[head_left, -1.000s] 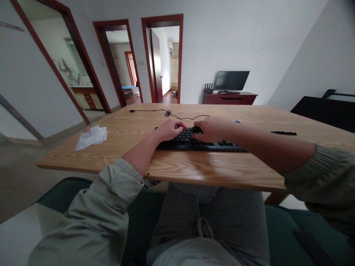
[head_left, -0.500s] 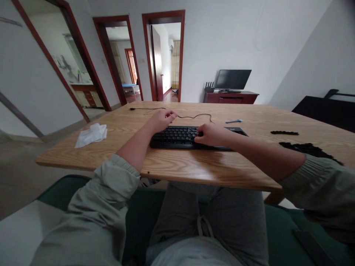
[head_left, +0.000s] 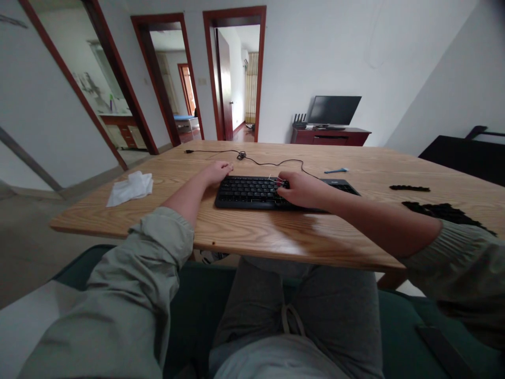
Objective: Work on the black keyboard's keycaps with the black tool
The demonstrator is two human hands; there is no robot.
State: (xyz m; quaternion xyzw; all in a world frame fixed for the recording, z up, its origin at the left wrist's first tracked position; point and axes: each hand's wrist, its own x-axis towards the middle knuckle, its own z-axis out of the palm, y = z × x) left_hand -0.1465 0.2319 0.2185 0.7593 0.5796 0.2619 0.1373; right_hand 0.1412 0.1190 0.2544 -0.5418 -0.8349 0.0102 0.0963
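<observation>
My right hand [head_left: 294, 189] is over the middle of a black keyboard [head_left: 246, 200], closed on a thin wire keycap puller [head_left: 273, 179] whose wire loops stick out to the left. The puller's lower ends are at the keys, too small to make out clearly. By the keyboard's upper left corner lies my left hand [head_left: 216, 172], low at the tabletop, its fingers extended to the right and holding nothing that shows. The right part of the keyboard is partly covered by my right hand and forearm.
A black cable [head_left: 272, 163] runs along the table behind the keyboard. White tissue [head_left: 130, 189] lies at the left. To the right are a blue brush [head_left: 336, 170], a row of small black pieces [head_left: 409, 188] and a larger black pile [head_left: 445, 212], partly behind my sleeve.
My left hand has moved left and down, from above the keyboard to its upper left corner. My right hand stays over the keys with the keycap puller. The view has shifted slightly.
</observation>
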